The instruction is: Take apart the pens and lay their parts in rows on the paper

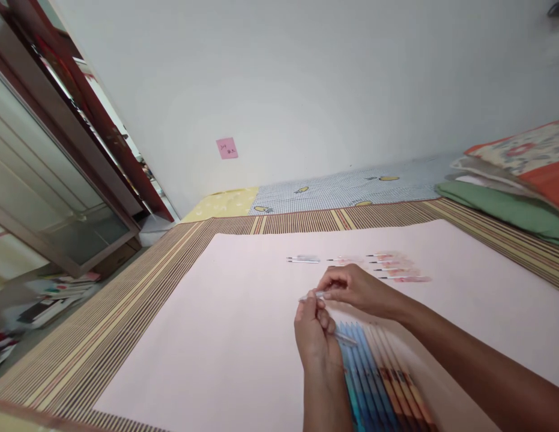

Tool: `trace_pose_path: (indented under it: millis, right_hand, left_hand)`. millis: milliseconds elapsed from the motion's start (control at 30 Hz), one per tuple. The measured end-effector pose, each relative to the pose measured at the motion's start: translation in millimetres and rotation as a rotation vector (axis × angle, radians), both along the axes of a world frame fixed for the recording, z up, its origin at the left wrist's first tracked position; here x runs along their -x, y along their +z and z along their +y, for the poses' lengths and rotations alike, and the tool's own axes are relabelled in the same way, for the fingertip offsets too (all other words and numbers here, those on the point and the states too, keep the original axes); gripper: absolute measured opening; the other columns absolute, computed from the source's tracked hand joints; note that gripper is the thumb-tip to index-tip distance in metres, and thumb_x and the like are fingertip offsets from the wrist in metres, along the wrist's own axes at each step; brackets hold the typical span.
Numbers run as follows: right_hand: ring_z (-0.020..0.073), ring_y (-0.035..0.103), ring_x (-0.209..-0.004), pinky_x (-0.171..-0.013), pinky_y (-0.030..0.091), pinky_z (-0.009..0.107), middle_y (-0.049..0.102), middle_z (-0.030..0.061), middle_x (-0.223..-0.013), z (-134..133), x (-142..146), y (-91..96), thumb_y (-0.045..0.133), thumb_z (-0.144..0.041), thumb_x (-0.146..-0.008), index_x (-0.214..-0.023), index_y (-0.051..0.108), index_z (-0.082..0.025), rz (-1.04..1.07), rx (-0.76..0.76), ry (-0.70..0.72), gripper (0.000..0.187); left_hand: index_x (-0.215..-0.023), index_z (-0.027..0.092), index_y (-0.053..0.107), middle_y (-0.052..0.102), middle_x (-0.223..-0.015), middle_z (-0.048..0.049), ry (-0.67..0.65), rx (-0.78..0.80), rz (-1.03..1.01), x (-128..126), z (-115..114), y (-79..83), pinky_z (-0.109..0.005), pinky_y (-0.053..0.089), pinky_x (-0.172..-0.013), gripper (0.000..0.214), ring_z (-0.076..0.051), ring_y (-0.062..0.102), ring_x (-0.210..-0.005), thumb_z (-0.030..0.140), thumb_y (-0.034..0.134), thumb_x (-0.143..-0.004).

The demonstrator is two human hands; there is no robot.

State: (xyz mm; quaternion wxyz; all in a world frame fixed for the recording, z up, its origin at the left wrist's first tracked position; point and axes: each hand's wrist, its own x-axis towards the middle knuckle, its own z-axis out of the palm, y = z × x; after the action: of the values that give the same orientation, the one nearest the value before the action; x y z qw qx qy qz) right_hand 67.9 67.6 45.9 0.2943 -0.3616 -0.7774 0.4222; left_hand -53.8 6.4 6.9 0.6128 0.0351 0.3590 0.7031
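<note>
In the head view, my left hand (316, 327) is closed, with a slim whitish tube (311, 296) between its thumb and fingers. My right hand (349, 285) pinches the right end of that tube. Out of the lower side of my left fist pokes a clear plastic piece (346, 339); its hidden part lies inside the palm. Under and beside the left wrist, several pen barrels (373, 378) lie side by side, shading from blue to orange. Beyond the hands rest several thin pen refills with dark tips, among them a pale pair (303, 260) and a pinkish group (398, 264).
A large pale pink sheet (207, 324) covers the striped mat (139, 294). Folded cloth (504, 210) and a patterned cushion (526, 150) are piled at the right. A pink note (227, 148) sticks to the wall. To the left stands a glass-panelled cabinet (49, 162).
</note>
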Motion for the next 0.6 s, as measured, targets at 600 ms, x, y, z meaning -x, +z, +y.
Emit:
trace_pose_path:
  millis: [600]
  right_hand:
    - [0.0181, 0.059, -0.084, -0.072, 0.034, 0.028, 0.067, 0.0076, -0.098, 73.9, 32.3, -39.6, 0.058, -0.010, -0.088, -0.089, 0.068, -0.017, -0.663, -0.333, -0.462, 0.012]
  left_hand:
    - [-0.082, 0.014, 0.058, 0.053, -0.064, 0.0022, 0.042, 0.090, -0.152, 6.1, -1.5, 11.5, -0.016, 0.019, -0.037, 0.011, -0.003, 0.027, -0.040, 0.018, 0.063, -0.090]
